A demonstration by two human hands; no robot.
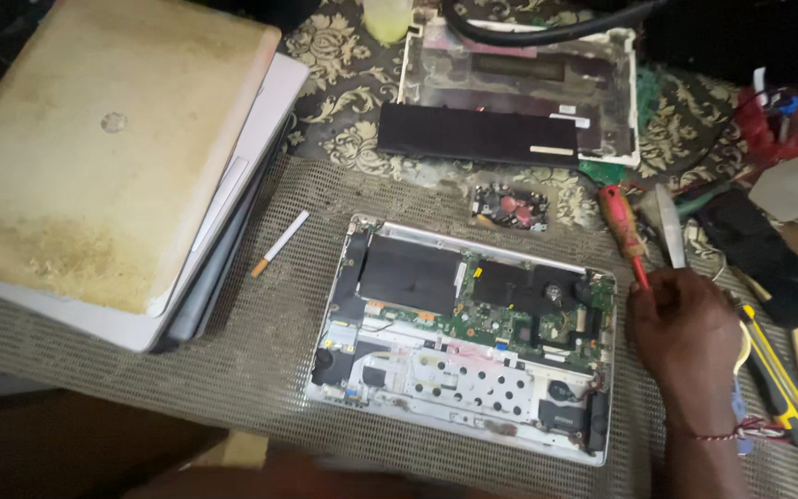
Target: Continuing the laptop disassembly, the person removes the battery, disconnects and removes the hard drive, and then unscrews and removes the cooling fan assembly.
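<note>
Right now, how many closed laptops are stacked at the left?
2: the stained beige laptop lies on top, the white laptop beneath it. More may be hidden underneath.

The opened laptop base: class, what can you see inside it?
Inside the opened laptop base: black shielding, a green circuit board and a perforated metal plate. Parts beneath the shielding are hidden.

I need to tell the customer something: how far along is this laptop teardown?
Done: the opened laptop lies with its bottom cover off, circuit board and black battery exposed. In hand: the right hand rests beside its right edge, at the tip of a red screwdriver; its grip on anything is unclear. Left: the board and battery remain in place.
</note>
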